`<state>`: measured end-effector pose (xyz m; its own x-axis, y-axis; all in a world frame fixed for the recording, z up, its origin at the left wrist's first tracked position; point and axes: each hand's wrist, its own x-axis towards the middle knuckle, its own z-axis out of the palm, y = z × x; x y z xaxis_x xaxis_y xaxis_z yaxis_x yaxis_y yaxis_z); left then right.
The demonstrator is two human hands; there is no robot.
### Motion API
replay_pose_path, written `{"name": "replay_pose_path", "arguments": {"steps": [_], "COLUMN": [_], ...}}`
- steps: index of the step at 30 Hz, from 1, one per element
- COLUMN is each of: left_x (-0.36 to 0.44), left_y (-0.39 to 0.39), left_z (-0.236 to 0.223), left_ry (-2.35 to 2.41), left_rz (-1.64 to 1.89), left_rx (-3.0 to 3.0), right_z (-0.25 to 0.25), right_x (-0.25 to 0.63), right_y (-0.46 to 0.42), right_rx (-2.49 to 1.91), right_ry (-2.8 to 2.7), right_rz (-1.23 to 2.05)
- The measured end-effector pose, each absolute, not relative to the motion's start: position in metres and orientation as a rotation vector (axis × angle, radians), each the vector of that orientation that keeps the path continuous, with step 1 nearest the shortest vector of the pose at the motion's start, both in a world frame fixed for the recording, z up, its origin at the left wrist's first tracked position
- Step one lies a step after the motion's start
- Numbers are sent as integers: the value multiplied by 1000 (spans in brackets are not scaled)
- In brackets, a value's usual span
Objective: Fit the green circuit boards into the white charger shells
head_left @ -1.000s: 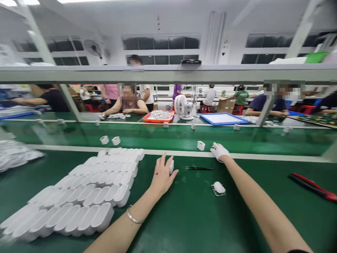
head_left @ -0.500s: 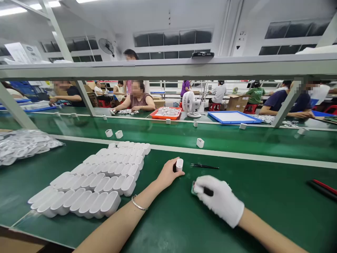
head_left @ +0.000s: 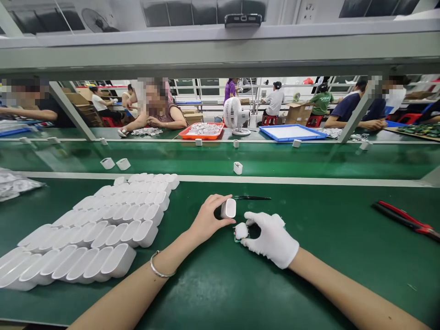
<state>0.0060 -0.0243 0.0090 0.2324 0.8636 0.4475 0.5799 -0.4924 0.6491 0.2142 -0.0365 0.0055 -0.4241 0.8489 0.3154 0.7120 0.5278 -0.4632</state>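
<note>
My left hand (head_left: 210, 219), bare with a silver bangle at the wrist, grips a small white plastic housing (head_left: 228, 208) between thumb and fingers. The housing's oval end faces me. In a white glove, my right hand (head_left: 270, 236) pinches a small circuit board (head_left: 237, 234) with a rounded white part (head_left: 241, 229) on it. The board is low over the green bench (head_left: 213, 288), close below the housing and apart from it. Black tweezers (head_left: 252, 198) lie just beyond both hands. To the left stand rows of white oval housings (head_left: 117, 263), several deep.
Red-and-black pliers (head_left: 407, 220) lie at right. Clear plastic bags (head_left: 15, 184) sit at far left. Several white housings, one (head_left: 238, 168) straight ahead, stand on the green strip (head_left: 292, 165) beyond a pale edge. A shelf beam (head_left: 206, 50) crosses above. Co-workers sit opposite, near a white fan (head_left: 233, 114).
The view has tilted down and shifted right. My hands have come closer together. My right hand has turned so the board and its white part show between thumb and fingers.
</note>
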Motion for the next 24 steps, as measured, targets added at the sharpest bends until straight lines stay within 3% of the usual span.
{"name": "replay_pose_path", "arguments": {"steps": [12,24], "left_x": [6,9], "left_y": [-26,-29], "left_z": [6,10], "left_ry": [1196,1112], "left_rz": [1194,1269], "left_rx": [2359,2440], "right_z": [13,11], "right_x": [221,224], "right_y": [-34,-32], "right_rx": [-989,-712], "right_ry": [-2523,-1877], "right_rz": [307,74]}}
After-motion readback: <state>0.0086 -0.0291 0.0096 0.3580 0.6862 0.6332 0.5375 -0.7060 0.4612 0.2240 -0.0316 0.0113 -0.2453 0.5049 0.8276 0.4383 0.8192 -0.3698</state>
